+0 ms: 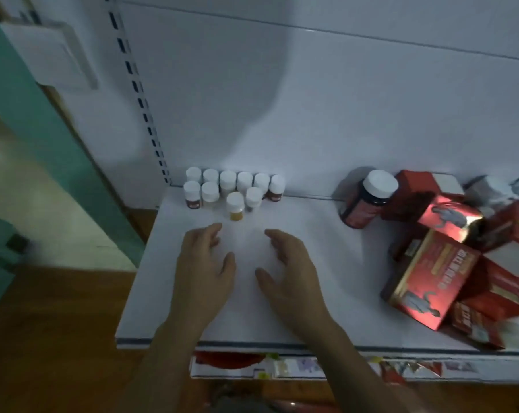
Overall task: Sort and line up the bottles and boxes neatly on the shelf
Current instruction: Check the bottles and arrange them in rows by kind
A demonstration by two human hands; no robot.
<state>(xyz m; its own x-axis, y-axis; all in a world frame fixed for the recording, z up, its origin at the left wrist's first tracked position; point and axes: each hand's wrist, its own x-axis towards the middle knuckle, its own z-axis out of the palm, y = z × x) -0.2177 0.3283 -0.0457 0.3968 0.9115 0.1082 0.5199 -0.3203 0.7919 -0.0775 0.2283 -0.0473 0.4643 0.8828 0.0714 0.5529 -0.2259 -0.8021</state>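
Several small white-capped bottles (228, 186) stand in two rows at the back left of the white shelf (327, 263). One with yellow contents (235, 206) stands a little forward of the rows. My left hand (206, 263) and my right hand (288, 269) hover over the shelf just in front of them, palms down, fingers apart, holding nothing. A larger dark bottle with a white cap and red label (367, 198) leans at the back right. A jumbled pile of red boxes (431, 275) fills the right side.
The white back panel (312, 99) rises behind the shelf, with a slotted upright rail (139, 99) at its left edge. Below the front edge, a lower shelf holds more packaged goods (282, 366). Wooden floor (58, 323) lies to the left.
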